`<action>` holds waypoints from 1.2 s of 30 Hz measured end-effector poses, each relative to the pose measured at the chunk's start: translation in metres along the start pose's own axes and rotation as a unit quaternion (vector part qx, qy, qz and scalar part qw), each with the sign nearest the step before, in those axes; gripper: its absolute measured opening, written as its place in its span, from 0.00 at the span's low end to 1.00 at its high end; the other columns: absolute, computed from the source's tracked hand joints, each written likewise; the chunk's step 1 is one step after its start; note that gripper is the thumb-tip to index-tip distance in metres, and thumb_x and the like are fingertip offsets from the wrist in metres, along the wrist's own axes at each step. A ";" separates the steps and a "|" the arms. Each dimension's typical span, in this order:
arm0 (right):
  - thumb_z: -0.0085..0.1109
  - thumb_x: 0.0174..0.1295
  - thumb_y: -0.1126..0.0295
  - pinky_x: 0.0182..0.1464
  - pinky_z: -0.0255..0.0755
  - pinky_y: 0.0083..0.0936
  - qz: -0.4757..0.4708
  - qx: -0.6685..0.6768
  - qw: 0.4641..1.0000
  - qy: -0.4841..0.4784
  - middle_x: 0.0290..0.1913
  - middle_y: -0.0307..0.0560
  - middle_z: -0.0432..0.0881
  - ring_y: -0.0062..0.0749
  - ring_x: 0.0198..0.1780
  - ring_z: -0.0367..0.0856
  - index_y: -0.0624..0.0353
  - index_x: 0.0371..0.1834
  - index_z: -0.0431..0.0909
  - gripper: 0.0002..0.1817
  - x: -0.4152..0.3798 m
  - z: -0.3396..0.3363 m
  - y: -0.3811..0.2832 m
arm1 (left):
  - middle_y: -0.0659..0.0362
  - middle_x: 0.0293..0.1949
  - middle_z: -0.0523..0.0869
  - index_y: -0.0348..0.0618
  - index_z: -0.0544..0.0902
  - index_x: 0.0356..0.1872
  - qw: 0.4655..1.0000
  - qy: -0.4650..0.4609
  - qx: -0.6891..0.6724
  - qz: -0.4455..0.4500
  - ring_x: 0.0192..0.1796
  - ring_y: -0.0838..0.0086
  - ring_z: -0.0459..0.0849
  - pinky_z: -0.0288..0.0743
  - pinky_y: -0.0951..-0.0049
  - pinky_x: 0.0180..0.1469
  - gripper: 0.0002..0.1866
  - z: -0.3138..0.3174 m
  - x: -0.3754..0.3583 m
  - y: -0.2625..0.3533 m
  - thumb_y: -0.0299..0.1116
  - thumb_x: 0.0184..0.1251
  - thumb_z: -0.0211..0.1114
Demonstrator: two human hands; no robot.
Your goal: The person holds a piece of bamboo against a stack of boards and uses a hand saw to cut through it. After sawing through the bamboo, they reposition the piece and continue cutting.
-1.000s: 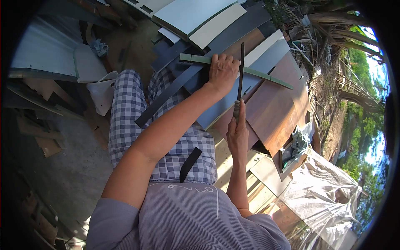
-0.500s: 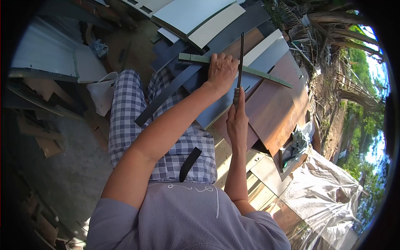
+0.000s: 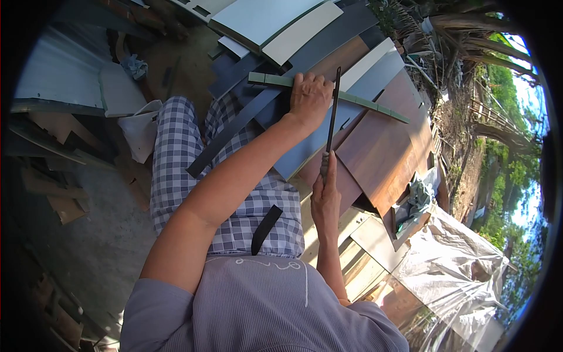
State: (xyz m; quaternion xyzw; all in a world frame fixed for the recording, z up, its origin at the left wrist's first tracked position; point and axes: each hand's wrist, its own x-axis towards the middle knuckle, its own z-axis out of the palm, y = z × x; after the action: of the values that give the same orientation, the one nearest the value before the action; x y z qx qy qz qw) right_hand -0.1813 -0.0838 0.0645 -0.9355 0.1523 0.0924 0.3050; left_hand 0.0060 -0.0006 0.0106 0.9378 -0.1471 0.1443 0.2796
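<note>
A long, narrow green strip [image 3: 375, 106] with dark cross lines lies slantwise over a stack of boards. My left hand [image 3: 311, 97] is closed over it, knuckles up, pressing it near its middle. In my right hand [image 3: 326, 190] is the handle of a saw [image 3: 333, 120], whose thin dark blade points away from me. The blade crosses the strip right beside the fingers of my left hand. A dark flat strip [image 3: 234, 134] slants from under the green one across my checked trousers.
Brown boards [image 3: 375, 152] and blue-grey boards lie layered beneath the work. White panels [image 3: 267, 23] are piled at the far side. Right of me lies a crumpled plastic sheet [image 3: 451, 264]. A white bag [image 3: 139, 135] stands by my left leg, on the concrete floor [image 3: 117, 199].
My right hand has drawn the saw back toward my body, so its tip sits nearer the green strip. My left hand keeps its place on the strip.
</note>
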 end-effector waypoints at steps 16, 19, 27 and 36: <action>0.41 0.71 0.73 0.45 0.73 0.48 -0.054 0.029 0.998 0.034 0.55 0.65 0.79 0.61 0.50 0.81 0.39 0.77 0.47 0.32 0.042 0.005 -0.005 | 0.61 0.35 0.82 0.47 0.81 0.34 1.000 -0.005 0.003 -0.004 0.45 0.67 0.79 0.64 0.64 0.49 0.03 -0.003 0.001 -0.001 0.28 0.62 0.59; 0.41 0.70 0.74 0.44 0.72 0.50 -0.027 0.028 0.999 0.009 0.55 0.68 0.78 0.66 0.50 0.80 0.41 0.77 0.47 0.33 0.017 0.005 -0.004 | 0.61 0.35 0.82 0.47 0.81 0.34 1.000 0.000 -0.014 -0.005 0.45 0.68 0.79 0.64 0.64 0.49 0.04 -0.003 0.000 -0.001 0.28 0.62 0.58; 0.40 0.71 0.72 0.40 0.72 0.52 -0.027 0.014 0.999 0.010 0.50 0.68 0.80 0.67 0.46 0.81 0.41 0.77 0.47 0.32 0.017 0.010 0.006 | 0.61 0.35 0.82 0.47 0.81 0.33 1.000 0.008 -0.003 0.000 0.45 0.68 0.79 0.64 0.64 0.49 0.03 -0.001 0.000 -0.002 0.28 0.62 0.59; 0.40 0.72 0.71 0.46 0.73 0.50 -0.012 0.060 0.998 0.025 0.57 0.64 0.77 0.65 0.52 0.78 0.39 0.77 0.47 0.31 0.084 0.003 -0.028 | 0.61 0.35 0.82 0.47 0.81 0.35 1.000 0.010 0.001 0.001 0.45 0.67 0.79 0.64 0.64 0.49 0.03 -0.002 0.000 -0.002 0.30 0.61 0.61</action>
State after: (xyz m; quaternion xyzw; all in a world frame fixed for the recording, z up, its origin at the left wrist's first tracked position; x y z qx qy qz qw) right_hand -0.0935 -0.0791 0.0550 -0.9191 0.1544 0.0559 0.3580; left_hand 0.0063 0.0025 0.0115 0.9363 -0.1450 0.1543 0.2801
